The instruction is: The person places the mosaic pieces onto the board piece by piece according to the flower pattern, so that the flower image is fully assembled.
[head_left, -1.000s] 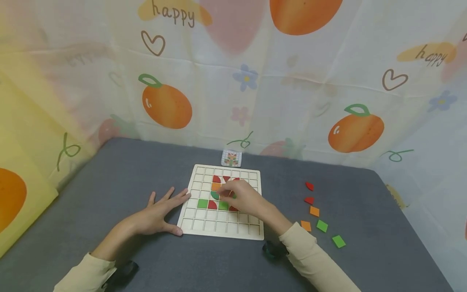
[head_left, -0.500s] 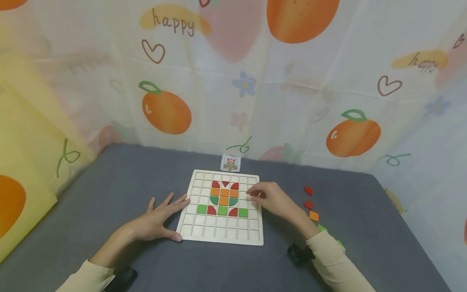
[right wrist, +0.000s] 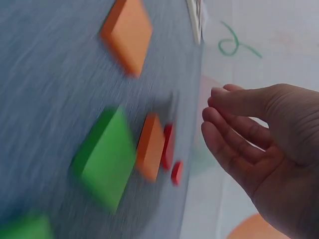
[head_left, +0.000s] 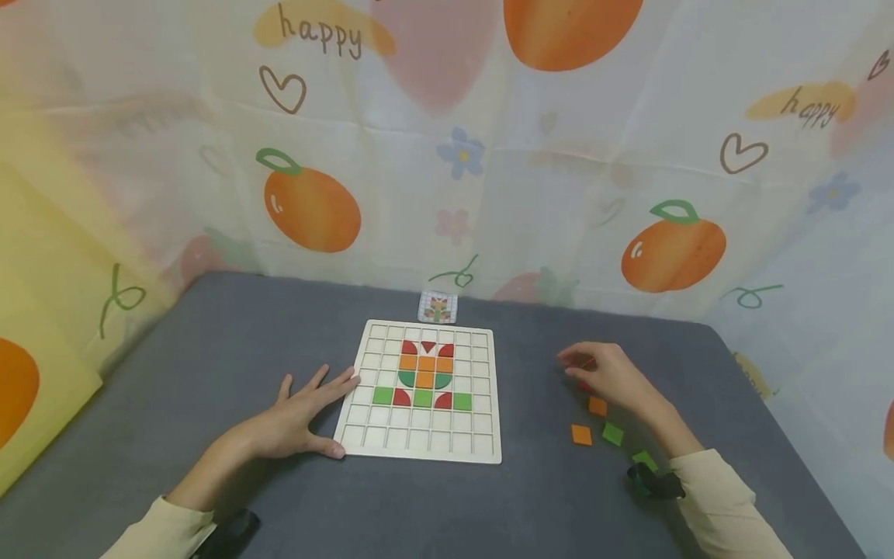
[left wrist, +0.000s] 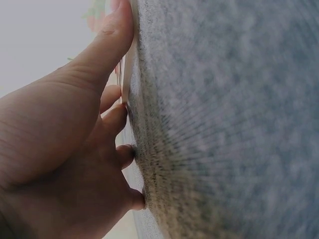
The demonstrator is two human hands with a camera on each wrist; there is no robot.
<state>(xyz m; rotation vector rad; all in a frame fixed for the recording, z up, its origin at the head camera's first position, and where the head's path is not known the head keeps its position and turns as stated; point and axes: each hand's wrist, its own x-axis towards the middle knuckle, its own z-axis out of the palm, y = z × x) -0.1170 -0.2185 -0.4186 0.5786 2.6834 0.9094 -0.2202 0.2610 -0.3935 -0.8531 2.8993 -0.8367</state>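
Left hand (head_left: 296, 419) flat on grey desk (head_left: 209, 357), fingers straight and spread, fingertips touching left edge of wooden grid board (head_left: 422, 392); thumb at board's near-left corner. Right hand (head_left: 608, 374) hovering over loose pieces right of board, fingers relaxed and slightly bent, holding nothing per wrist view (right wrist: 259, 144). Under its fingertips two red leaf-shaped pieces (right wrist: 169, 149), mostly hidden in head view. Near it, lying flat on desk: orange square (head_left: 597, 405), second orange square (head_left: 581, 434), green square (head_left: 612, 433), another green square (head_left: 644, 460) by the wrist. Nothing between right hand and these pieces. Board between the hands: pale wood, square cells, partly filled mid-board with a flower-like pattern of red quarter rounds and triangle on top, orange squares, green half rounds, bottom row of green squares and red quarter rounds. Small pattern card (head_left: 438, 307) propped behind board against backdrop. Printed cloth backdrop (head_left: 489, 155) with oranges, hearts, flowers; writing "happy" (head_left: 320, 32) top left, "happy" again (head_left: 810, 105) at right.
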